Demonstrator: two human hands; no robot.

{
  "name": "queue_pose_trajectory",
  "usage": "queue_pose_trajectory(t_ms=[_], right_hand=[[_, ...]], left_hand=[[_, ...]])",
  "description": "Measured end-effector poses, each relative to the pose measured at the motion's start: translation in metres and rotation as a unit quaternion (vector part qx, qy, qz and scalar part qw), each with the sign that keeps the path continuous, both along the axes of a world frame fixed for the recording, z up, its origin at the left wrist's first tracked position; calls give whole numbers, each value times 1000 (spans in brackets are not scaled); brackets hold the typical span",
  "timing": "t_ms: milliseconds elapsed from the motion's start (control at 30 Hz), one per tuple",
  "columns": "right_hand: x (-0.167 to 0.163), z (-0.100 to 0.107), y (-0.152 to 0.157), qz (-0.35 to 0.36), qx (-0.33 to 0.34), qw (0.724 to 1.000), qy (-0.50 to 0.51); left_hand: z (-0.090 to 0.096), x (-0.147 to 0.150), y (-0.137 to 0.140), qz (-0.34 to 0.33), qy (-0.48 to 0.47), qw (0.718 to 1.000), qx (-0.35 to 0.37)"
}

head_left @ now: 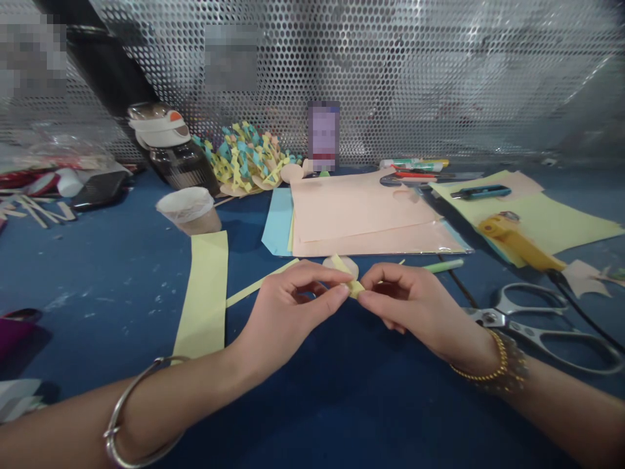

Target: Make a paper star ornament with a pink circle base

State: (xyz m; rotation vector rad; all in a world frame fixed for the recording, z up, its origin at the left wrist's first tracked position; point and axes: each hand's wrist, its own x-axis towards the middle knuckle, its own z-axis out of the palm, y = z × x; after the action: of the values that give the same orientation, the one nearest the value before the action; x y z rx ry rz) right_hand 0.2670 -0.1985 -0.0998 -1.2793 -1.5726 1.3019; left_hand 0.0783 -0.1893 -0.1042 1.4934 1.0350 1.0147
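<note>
Thumb and forefinger of the left hand (pixel 293 299) pinch a folded yellow strip (pixel 355 288); the right hand (pixel 415 296) pinches its other end, lower fingers curled partly out of sight. Fingertips obscure the fold. Just beyond, the strip partly covers a pale disc (pixel 329 264). The right hand hides the scissors' (pixel 492 318) blades; the left forearm covers a wider yellow paper's (pixel 205 293) near end.

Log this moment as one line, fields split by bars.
left hand: pinching yellow paper strip | right hand: pinching same strip | scissors: beside right hand | pink paper: beyond hands
</note>
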Motion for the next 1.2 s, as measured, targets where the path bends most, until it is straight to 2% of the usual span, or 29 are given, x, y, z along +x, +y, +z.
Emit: queue_pose_trajectory(t_ms=[267,433,667,800,967,1200], right_hand=[[0,0,0,13,23,999,-30],[0,-1,-1,13,23,998,-53],[-2,1,-3,12,62,995,-78],[-2,1,-4,-9,87,995,-56],[-2,-2,-4,5,124,992,-36],[0,-4,-5,1,153,987,-50]], left_hand=[[-1,1,2,-7,7,1000,-19],[2,1,2,-17,-8,998,-62],[4,2,2,-31,-31,995,-94],[5,3,2,-18,-46,992,-115],[5,4,4,1,-49,991,-123],[6,3,4,-21,-26,991,-129]])
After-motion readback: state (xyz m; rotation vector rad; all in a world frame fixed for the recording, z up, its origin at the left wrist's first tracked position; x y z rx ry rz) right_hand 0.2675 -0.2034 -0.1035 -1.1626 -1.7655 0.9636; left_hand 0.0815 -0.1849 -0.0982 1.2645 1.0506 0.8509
